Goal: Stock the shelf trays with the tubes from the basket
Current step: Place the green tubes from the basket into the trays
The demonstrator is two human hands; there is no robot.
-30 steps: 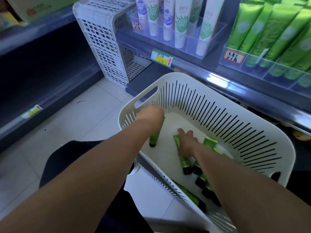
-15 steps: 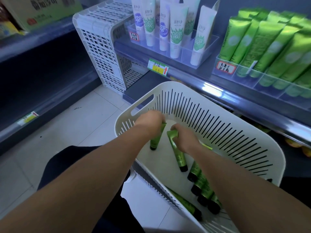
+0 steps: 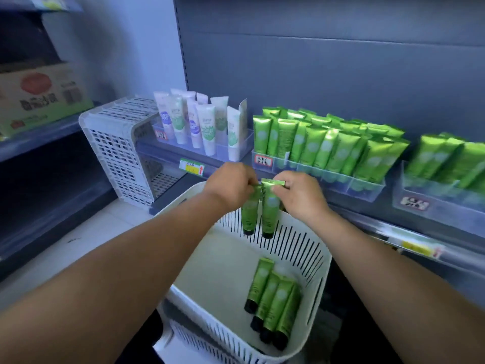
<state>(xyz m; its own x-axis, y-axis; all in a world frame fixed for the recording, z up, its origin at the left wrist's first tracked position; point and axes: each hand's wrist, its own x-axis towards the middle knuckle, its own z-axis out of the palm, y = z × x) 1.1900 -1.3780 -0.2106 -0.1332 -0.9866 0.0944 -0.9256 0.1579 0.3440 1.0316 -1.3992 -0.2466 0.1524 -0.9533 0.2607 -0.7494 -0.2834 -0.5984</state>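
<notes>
While four green tubes (image 3: pixel 273 298) lie flat in the white basket (image 3: pixel 319 271), each hand pinches one tube by its crimped end so it hangs cap-down above the basket's far rim: the left hand (image 3: pixel 231 183) holds the left tube (image 3: pixel 249 210), the right hand (image 3: pixel 299 190) the right tube (image 3: pixel 270 211). Held side by side like this, they seem readied to drop upright into the clear tray of green tubes (image 3: pixel 338 179) just behind.

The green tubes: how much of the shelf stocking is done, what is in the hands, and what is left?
Done: the clear shelf tray already stands nearly full of green tubes.
In hand: the left hand and the right hand each pinch one hanging tube by its crimped end, above the basket.
Left: four tubes lie in the basket.
</notes>
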